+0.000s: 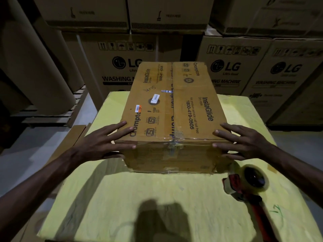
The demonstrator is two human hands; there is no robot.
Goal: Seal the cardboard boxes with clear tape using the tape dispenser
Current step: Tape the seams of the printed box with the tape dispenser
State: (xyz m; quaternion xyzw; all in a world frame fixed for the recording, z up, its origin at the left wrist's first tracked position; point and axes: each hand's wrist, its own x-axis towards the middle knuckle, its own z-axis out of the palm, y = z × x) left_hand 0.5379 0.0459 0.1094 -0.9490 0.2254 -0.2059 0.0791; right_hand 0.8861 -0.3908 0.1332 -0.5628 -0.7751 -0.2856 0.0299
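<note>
A brown cardboard box [174, 109] printed "Crompton InstaGlide" lies on a yellow table top [143, 194]. Clear tape runs along its centre seam and down the near face. My left hand [104, 142] rests with straight fingers on the box's near left corner. My right hand [244, 142] lies the same way on the near right corner. A red tape dispenser [248, 184] with a clear tape roll lies on the table near the box's right corner, below my right hand, untouched.
Large LG washing machine cartons [232, 67] are stacked behind the table and to the right. Big brown paper rolls [35, 67] lean on a pallet at the left. A flat cardboard piece [76, 135] sits beside the table's left edge.
</note>
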